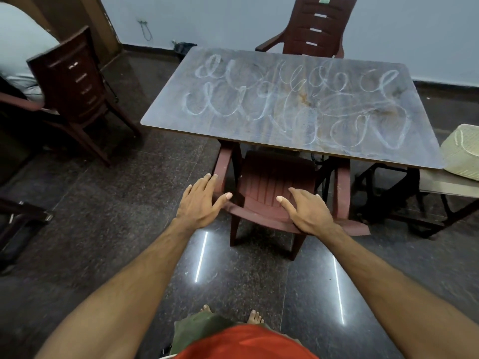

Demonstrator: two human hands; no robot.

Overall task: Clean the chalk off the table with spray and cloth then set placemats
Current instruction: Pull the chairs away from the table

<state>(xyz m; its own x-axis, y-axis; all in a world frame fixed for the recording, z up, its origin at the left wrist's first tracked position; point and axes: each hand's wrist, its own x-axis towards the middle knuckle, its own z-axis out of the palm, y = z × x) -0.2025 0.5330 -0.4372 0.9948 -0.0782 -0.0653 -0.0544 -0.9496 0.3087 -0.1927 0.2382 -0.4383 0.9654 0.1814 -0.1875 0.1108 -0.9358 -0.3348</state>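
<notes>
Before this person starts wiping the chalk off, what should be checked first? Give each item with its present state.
1. Chalk loops visible on table: ok.
2. Spray and cloth in view: not ok.
3. Left hand and right hand free: ok, both open.
4. Near edge reachable: not ok, chair tucked under it.
5. Placemats in view: cannot tell; pale woven item at right unclear.

one head-worn view, forward and down over table, moderately near
</notes>
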